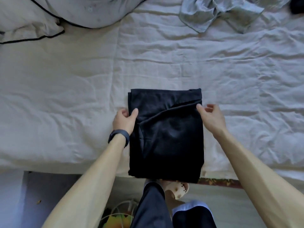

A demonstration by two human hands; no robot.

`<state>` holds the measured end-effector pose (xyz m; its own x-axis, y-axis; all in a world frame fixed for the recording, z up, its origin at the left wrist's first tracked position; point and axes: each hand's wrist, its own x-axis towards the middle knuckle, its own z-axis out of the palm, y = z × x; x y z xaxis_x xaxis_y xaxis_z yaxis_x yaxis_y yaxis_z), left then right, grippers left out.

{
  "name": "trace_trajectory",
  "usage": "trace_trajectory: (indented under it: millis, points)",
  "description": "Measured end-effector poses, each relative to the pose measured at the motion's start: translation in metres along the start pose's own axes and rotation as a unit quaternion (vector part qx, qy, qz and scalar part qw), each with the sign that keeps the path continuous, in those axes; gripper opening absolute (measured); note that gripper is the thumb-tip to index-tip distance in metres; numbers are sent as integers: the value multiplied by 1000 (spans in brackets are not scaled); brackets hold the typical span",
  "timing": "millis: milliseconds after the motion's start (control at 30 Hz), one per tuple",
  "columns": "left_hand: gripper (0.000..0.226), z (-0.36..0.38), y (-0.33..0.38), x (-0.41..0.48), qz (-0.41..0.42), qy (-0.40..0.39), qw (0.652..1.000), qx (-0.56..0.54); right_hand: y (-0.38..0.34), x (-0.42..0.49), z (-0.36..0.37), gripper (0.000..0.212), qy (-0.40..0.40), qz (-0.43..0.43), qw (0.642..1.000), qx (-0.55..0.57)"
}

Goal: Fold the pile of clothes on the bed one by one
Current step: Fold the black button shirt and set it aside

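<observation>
I see a plain black garment on an off-white sheet. A pale grey-green cloth has a slight sheen. The pillow is cream with thin black piping. The wristband is dark navy, the sandal cream and the trousers dark. The mattress edge shows a red and green floral print.

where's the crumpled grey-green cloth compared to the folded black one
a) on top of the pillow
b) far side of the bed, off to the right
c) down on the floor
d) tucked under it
b: the crumpled grey-green cloth lies on the sheet at the bed's far right, well apart from the folded black garment, which sits at the near edge between the left hand and the right hand.
</observation>
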<state>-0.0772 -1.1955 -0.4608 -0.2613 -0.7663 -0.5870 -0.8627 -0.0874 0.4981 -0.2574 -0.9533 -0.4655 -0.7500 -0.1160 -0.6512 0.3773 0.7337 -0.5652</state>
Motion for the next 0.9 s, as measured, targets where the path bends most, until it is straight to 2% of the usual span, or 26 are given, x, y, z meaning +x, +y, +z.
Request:
trace_trajectory:
  millis: [67, 133, 267, 333, 467, 567, 633, 767, 900]
  points:
    - [48, 3, 23, 30, 12, 6, 1000, 23, -17, 37, 11, 63, 1, 12, 1000, -1]
    - [34, 4, 35, 53, 57, 19, 995, 76, -27, 61, 17, 53, 12, 6, 1000, -8]
    - [31, 4, 42, 75, 119, 2, 984, 133, -29, 81, 16, 30, 60, -3, 998, -14]
    - [24, 3, 42, 78, 131, -20, 982, 132, -24, 82, 16, 29, 62, -11, 998, 8]
    - [26, 2, 38, 74, 147, -32, 981, 123, -14, 72, 12, 37, 35, -9, 998, 59]
    - [30, 3, 29, 54, 111, 0, 992, 52, 0, 47, 7, 60, 33, 16, 992, 124]
    - [36, 3, 7, 28, 74, 20, 997, 8, 23, 17, 6, 62, 25, 43, 988, 144]
    - [39, 7, -64, -49, -11, 1, 1000, 2, 79, -60, 9, 36, -37, 64, 993, 95]
    - [40, 13, -148, -104, -87, -123, 989, 8, 136, -112, 16, 17, -92, 60, 993, 46]
